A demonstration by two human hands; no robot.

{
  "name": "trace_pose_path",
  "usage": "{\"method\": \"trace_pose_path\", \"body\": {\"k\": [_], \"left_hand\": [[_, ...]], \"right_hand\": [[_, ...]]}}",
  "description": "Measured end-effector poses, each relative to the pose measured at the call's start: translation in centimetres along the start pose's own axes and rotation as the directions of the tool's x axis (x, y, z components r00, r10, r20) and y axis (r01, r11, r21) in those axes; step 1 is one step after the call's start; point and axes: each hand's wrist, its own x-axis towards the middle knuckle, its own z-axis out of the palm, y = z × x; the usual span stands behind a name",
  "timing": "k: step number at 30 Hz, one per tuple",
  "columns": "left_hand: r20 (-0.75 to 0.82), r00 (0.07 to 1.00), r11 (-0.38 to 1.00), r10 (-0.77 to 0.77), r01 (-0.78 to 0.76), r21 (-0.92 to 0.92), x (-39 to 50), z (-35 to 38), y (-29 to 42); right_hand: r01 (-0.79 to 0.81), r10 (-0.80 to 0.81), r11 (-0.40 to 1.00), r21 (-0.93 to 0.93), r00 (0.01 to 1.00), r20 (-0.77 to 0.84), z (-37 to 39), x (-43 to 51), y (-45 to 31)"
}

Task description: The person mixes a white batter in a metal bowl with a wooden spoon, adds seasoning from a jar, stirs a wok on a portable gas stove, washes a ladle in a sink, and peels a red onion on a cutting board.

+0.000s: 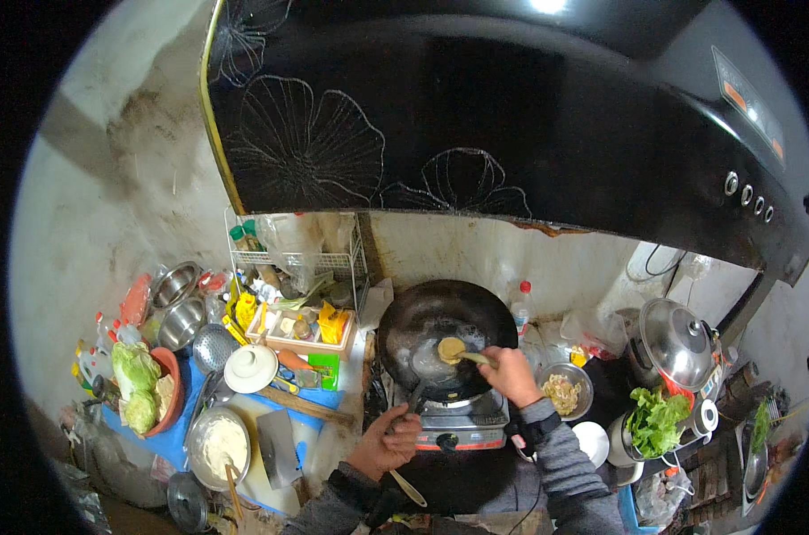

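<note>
A black wok (404, 314) stands on a portable gas stove (459, 431), with liquid in its bottom. My right hand (513, 376), right of the wok's near rim, grips the pale handle of a round-headed utensil, probably a ladle or brush (450, 349); its tan head is over the middle of the wok. My left hand (392, 433) is closed around the dark handle of a utensil (416, 396) that reaches into the wok near the liquid; its far end is hard to make out. Below my left hand lies another pale handle (408, 488).
A range hood (444, 120) overhangs the wok. Left are a cleaver (279, 448), a metal bowl of batter or dough (224, 447), a lidded white pot (250, 369) and a cabbage basin (171, 394). Right are a bowl of food (565, 391), a plate (590, 444) and leafy greens (655, 418).
</note>
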Motion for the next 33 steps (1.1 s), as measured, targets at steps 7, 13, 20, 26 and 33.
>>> {"method": "trace_pose_path", "body": {"k": [7,13,20,26,33], "left_hand": [[-0.058,0.997,0.984,0.056,-0.045,0.174,-0.7,1.7,-1.0],[-0.288,0.876,0.402,0.387,0.12,0.908,-1.0,5.1,-0.8],[-0.174,0.821,-0.177,0.544,0.315,0.932,-2.5,6.4,-0.9],[-0.1,0.822,-0.322,0.56,0.327,0.888,-3.6,5.2,-0.9],[-0.209,0.881,0.122,0.424,0.173,0.977,-3.5,2.2,-1.3]], "right_hand": [[-0.057,0.074,0.984,0.168,0.993,-0.095,-4.4,-4.7,1.3],[-0.075,0.135,0.968,0.239,0.96,-0.246,-2.4,-6.8,-0.1],[-0.186,0.196,0.98,0.077,0.968,-0.16,0.7,-8.0,-3.0],[-0.199,0.192,0.965,-0.17,0.98,-0.057,2.9,-7.6,-6.6],[-0.165,0.134,0.97,-0.178,0.976,-0.174,0.0,-18.6,-9.5]]}}
